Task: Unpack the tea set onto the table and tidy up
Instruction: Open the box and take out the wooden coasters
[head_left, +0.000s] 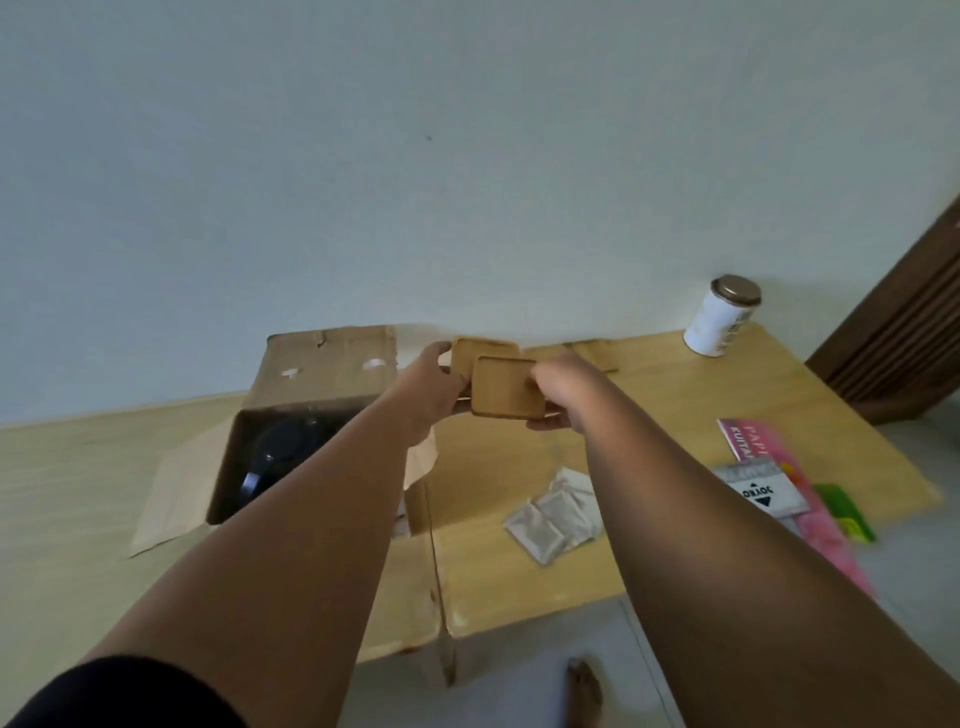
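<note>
An open cardboard box (317, 374) stands on the wooden table (701, 410), with dark tea ware (283, 452) inside it. Above the table, just right of the box, I hold two square wooden coasters. My left hand (434, 387) grips the farther coaster (480, 351) by its left edge. My right hand (563, 395) grips the nearer coaster (506, 387) by its right edge. The nearer coaster overlaps the farther one. More wooden coasters (597, 353) lie flat on the table behind my right hand.
A white tin (719, 317) with a brown lid stands at the table's far right corner. Several tea bag sachets (556, 514) lie near the middle. Pink and green packets (795, 493) lie at the right edge. A bare foot (584, 691) shows on the floor below.
</note>
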